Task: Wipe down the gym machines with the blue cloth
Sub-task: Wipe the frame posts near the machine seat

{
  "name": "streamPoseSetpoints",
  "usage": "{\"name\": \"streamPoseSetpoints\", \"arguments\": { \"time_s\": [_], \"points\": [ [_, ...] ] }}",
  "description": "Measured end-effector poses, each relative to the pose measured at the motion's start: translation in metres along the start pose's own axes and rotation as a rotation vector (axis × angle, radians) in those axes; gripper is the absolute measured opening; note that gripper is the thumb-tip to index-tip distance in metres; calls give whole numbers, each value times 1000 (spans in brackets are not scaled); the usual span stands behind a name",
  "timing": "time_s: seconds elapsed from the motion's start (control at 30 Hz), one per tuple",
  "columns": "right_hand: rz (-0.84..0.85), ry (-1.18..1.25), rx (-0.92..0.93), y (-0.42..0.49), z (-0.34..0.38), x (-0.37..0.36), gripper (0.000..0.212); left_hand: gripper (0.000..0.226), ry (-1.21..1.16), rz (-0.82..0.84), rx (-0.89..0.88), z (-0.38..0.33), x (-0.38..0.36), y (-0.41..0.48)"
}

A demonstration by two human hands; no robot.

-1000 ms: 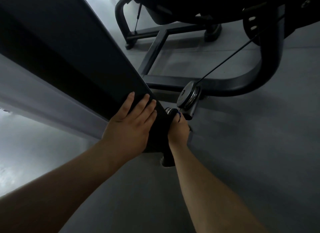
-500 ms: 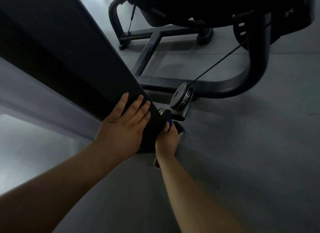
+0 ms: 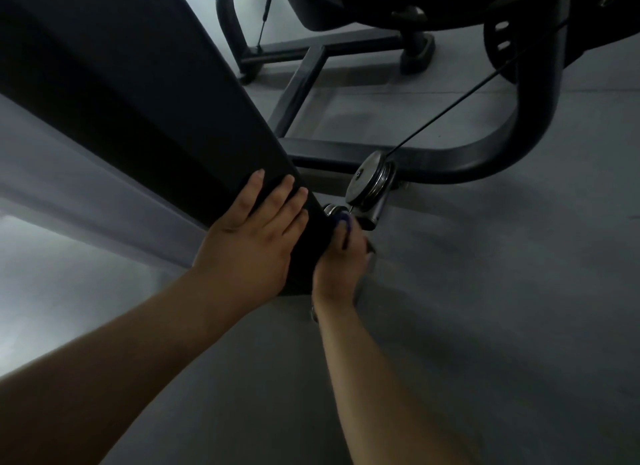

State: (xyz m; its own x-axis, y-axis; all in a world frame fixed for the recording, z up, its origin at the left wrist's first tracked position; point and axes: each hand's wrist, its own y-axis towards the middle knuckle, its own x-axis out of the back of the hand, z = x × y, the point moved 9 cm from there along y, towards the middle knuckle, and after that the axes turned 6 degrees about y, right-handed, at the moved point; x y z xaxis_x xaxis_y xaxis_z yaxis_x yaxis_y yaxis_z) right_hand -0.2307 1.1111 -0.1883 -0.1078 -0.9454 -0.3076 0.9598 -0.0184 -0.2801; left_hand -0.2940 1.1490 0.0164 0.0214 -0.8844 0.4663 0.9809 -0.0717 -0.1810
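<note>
I log my left hand (image 3: 249, 236): fingers straight, flat on the black beam (image 3: 145, 94). I log my right hand (image 3: 341, 264): fingers curled round the blue cloth (image 3: 345, 220), pulley (image 3: 372, 180) just beyond the fingertips.

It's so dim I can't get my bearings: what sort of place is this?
Probably a gym: a thin cable runs onto a metal pulley beside a black tubular machine frame on grey floor.

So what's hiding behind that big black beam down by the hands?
The right hand reaches there, with a speck of blue cloth showing beside a metal pulley. Behind the beam, its fingers and most of the cloth are hidden.
</note>
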Motion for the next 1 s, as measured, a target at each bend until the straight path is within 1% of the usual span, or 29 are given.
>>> {"name": "streamPoseSetpoints", "arguments": {
  "time_s": [0.07,0.13,0.17,0.23,0.3,0.43,0.5,0.53,0.6,0.63,0.67,0.77,0.83,0.93,1.0],
  "points": [
    [89,22,66,-33,17,-21,39,70,15,1,5,0,1,1],
    [114,-20,81,-51,6,-19,46,70,23,-4,9,-2,2,1],
    [111,-66,61,-51,-9,-10,47,70,24,-9,14,-4,3,1],
    [96,-136,-43,-43,-42,9,47,70,22,-9,19,-7,1,2],
    [130,-135,-90,-40,-50,11,49,70,14,-11,18,-11,-1,3],
    [178,-95,20,-49,-26,-4,52,69,-7,-26,17,-17,-6,1],
    [229,-140,47,-47,-39,2,53,70,-13,-31,0,-23,-9,-1],
    [241,-152,3,-41,-57,8,53,70,-10,-31,-10,-27,-12,-2],
    [249,-191,-145,-28,-93,22,56,70,-19,-23,-34,-35,-16,-3],
    [256,-186,-189,-25,-102,24,56,70,-23,-17,-46,-39,-18,-3],
    [255,-168,-187,-25,-99,23,55,71,-23,-14,-49,-43,-20,-2],
    [254,-135,-81,-31,-75,14,54,75,-7,27,-65,-58,-27,4],
    [276,-245,-63,-30,-85,19,55,76,-14,48,-78,-68,-34,6],
    [292,-466,-117,-18,-113,39,60,73,-14,-9,-68,-75,-41,6],
    [336,-606,-52,-15,-113,40,69,71,2,-48,-69,-79,-44,7]
  ]
}}
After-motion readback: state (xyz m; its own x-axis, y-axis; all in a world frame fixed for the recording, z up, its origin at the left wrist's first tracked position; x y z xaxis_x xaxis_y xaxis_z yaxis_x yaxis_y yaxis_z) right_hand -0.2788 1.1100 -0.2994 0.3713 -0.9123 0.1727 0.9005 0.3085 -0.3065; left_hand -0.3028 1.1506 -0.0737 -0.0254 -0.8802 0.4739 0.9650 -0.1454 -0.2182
